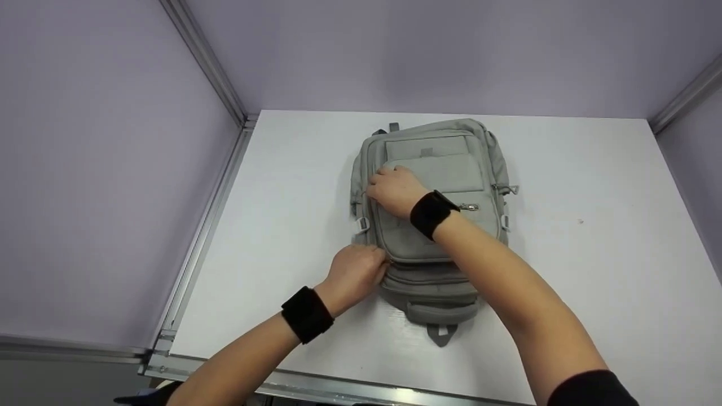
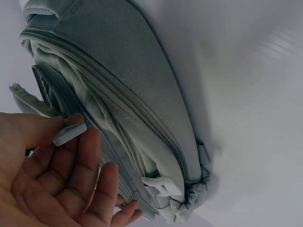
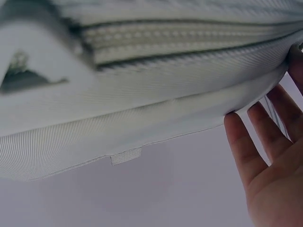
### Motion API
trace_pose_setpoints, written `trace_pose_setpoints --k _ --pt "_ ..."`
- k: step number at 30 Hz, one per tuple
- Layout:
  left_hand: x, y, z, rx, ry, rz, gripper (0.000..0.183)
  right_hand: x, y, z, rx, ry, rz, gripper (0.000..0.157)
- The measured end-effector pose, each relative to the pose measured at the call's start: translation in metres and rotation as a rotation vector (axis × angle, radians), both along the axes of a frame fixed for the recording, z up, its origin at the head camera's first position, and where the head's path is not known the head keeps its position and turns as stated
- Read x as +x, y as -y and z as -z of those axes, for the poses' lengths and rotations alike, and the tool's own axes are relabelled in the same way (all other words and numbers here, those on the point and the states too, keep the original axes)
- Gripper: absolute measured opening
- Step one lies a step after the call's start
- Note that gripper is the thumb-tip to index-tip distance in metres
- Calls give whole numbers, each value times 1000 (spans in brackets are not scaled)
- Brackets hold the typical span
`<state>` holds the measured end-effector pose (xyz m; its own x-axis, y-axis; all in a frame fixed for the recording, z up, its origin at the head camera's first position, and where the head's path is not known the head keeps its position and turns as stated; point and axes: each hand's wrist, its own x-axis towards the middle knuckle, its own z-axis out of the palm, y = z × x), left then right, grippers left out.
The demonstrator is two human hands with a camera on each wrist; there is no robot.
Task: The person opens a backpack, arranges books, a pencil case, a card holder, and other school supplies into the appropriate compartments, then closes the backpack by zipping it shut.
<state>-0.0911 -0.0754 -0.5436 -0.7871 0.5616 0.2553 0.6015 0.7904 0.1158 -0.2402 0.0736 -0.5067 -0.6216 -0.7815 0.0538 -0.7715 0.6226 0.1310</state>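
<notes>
A grey-green backpack (image 1: 448,172) lies front side up on the white table, its top handle (image 1: 443,313) towards me. Near the front pocket's lower left corner in the head view, my left hand (image 1: 355,275) pinches a pale zipper pull (image 2: 70,135) between thumb and index finger. That zip is partly open beside the hand. My right hand (image 1: 398,192) lies higher up on the front panel, with bent fingers gripping the fabric along its left edge. In the right wrist view its fingertips (image 3: 233,120) touch the cloth; the thumb's hold is mostly hidden.
White side buckles (image 1: 362,225) and a metal clip (image 1: 512,189) stick out at the bag's sides. A second zipper pull (image 1: 468,207) lies on the front panel. The white table (image 1: 592,270) is bordered by a metal rail (image 1: 361,389) and purplish walls (image 1: 451,56).
</notes>
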Motion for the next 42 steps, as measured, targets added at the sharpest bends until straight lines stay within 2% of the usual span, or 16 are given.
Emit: trace_pose_setpoints --k 5,9,13,16,20,25,32,36,38,39,40,42 --pt "1 5 1 112 129 -9 8 20 -8 -10 -70 -14 -42 17" --pt "4 9 0 174 218 -45 11 56 -23 -12 -148 -76 -124 6" --pt "4 15 -2 213 260 -84 15 95 -37 3 -187 -80 -193 11" --pt "2 17 -3 247 287 -116 14 110 -40 17 -219 -74 -194 10" --pt "-1 16 -4 310 383 -150 10 115 -37 28 -269 -95 -159 16" --pt "-3 16 -5 413 534 -140 10 115 -33 34 -334 -83 -128 26" --pt "-10 23 -6 543 786 -144 18 116 -32 41 -377 -102 -117 18" --pt "-13 27 -6 614 876 -166 18 118 -33 43 -393 -131 -108 17" --pt "-14 28 -5 597 816 -156 16 119 -33 43 -389 -148 -105 16" --pt "-15 28 -3 559 746 -127 16 120 -33 44 -385 -157 -105 14" --pt "-17 28 -1 495 650 -84 16 121 -33 44 -376 -168 -106 13" --pt "-22 27 5 322 390 20 14 123 -34 46 -356 -185 -112 10"
